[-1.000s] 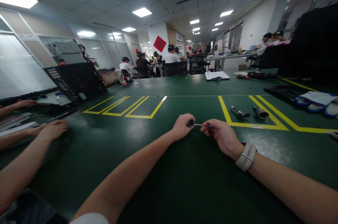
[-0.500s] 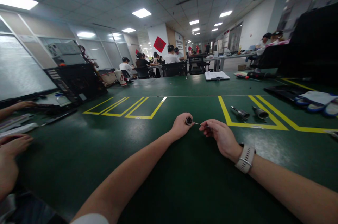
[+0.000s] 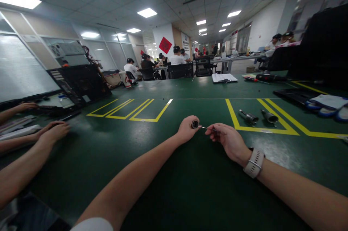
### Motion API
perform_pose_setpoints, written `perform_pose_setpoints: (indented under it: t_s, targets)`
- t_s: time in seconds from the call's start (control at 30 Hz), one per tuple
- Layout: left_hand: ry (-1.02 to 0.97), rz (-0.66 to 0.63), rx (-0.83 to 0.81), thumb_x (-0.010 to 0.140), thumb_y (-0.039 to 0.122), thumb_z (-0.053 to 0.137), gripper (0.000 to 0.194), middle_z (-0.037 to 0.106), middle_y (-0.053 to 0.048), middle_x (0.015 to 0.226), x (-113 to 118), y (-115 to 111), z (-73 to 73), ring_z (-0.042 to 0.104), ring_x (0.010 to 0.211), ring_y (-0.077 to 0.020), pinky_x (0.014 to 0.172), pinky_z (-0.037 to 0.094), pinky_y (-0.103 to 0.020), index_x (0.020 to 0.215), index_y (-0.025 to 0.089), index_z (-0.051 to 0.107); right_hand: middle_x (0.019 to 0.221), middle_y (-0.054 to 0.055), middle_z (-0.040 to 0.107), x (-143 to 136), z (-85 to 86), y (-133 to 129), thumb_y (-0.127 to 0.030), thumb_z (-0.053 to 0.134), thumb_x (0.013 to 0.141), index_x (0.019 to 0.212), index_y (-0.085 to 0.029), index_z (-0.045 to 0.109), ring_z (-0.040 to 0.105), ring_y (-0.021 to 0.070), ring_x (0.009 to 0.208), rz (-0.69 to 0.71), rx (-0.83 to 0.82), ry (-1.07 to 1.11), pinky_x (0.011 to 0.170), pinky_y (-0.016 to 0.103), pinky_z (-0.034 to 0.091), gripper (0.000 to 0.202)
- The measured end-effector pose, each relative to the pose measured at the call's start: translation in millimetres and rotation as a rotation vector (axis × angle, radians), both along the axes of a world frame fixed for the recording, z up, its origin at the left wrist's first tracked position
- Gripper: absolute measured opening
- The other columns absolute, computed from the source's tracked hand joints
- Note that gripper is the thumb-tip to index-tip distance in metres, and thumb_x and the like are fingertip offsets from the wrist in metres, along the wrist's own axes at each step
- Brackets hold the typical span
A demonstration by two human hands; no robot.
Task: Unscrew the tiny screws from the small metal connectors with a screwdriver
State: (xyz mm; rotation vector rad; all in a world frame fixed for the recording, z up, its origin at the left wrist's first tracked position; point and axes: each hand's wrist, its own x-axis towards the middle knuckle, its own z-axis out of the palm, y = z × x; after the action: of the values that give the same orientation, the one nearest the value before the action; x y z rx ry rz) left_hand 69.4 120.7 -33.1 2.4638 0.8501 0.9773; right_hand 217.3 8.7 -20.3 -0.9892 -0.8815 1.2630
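Note:
My left hand (image 3: 187, 129) is closed around a cylindrical metal part (image 3: 195, 124), its round open end facing me. In my right hand (image 3: 224, 136), which wears a pale watch, the fingers pinch a thin metal rod-like tool (image 3: 203, 127). The tool's tip reaches the side of the metal part by my left fingers; whether it sits in a hole I cannot tell. To the right, two similar metal parts with narrow shafts, one nearer (image 3: 248, 116) and another beside it (image 3: 269, 116), lie inside a yellow-taped area of the green table (image 3: 163, 158).
A co-worker's hands (image 3: 56, 132) rest on the table at the left. White-and-blue gloves (image 3: 328, 106) lie at the right by a black tray (image 3: 290, 95). A clipboard with papers (image 3: 224, 78) and a screwdriver (image 3: 254, 79) lie at the back.
A co-worker's arm at the left has reached further in over the table. My hands keep the same hold, and the view has shifted very slightly.

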Motion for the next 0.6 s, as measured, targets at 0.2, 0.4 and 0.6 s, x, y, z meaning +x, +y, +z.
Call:
perform_pose_setpoints:
  t_s: [0.2,0.4,0.6]
  targets:
    - [-0.039,-0.071,-0.052,0.071,0.024,0.062,0.015,0.048,0.004,0.065,0.1,2.2,-2.1,0.045,0.061,-0.0099,0.058,0.036,-0.022,0.067,0.015,0.051,0.073,0.005,0.066,-0.3,-1.0,0.8,-0.034,0.058,0.07,0.07,-0.018,0.064,0.052,0.015,0.063,-0.015,0.011,0.027,0.061,0.031,0.038,0.017]
    - [0.146,0.082,0.128,0.073,0.015,0.058,0.007,0.052,0.002,0.067,0.4,-1.5,0.9,0.047,0.064,-0.0121,0.061,0.035,-0.025,0.067,0.016,0.054,0.072,0.004,0.066,-4.5,-1.4,-1.6,-0.037,0.06,0.071,0.071,-0.018,0.064,0.052,0.0154,0.063,-0.03,0.024,-0.046,0.06,0.031,0.037,0.019]
    - [0.159,0.086,0.14,0.074,0.015,0.057,0.006,0.054,0.001,0.068,-0.2,-4.6,2.9,0.048,0.065,-0.0126,0.062,0.035,-0.026,0.068,0.016,0.055,0.073,0.005,0.065,-4.0,-2.0,-1.1,-0.035,0.058,0.072,0.071,-0.018,0.065,0.052,0.0158,0.063,0.005,0.037,-0.08,0.061,0.031,0.037,0.018]
